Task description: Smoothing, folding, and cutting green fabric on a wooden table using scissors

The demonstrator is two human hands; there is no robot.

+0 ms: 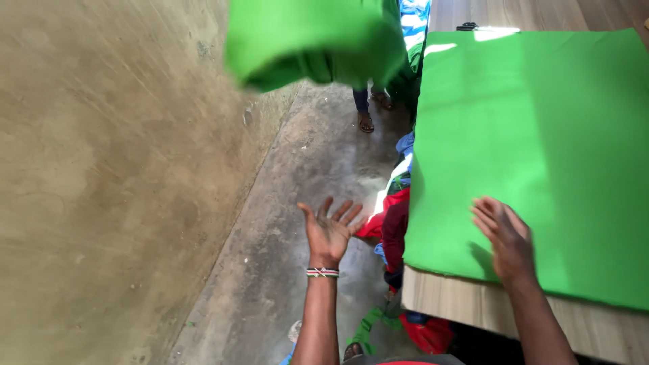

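Note:
My left hand (330, 231) is held palm up over the concrete floor, fingers spread, holding nothing; a beaded band circles its wrist. A folded bundle of green cloth (314, 42) is in the air above it, blurred, touching neither hand. My right hand (503, 238) rests flat, fingers apart, on a large green sheet of fabric (541, 142) that is spread over a wooden table (466, 307). The sheet's near left corner lies just left of that hand.
A rough tan wall (101, 182) fills the left. Red, blue and green cloth pieces (395, 230) hang and pile between the floor strip and the table's left edge. Another person's sandalled feet (368, 111) stand at the far end of the floor.

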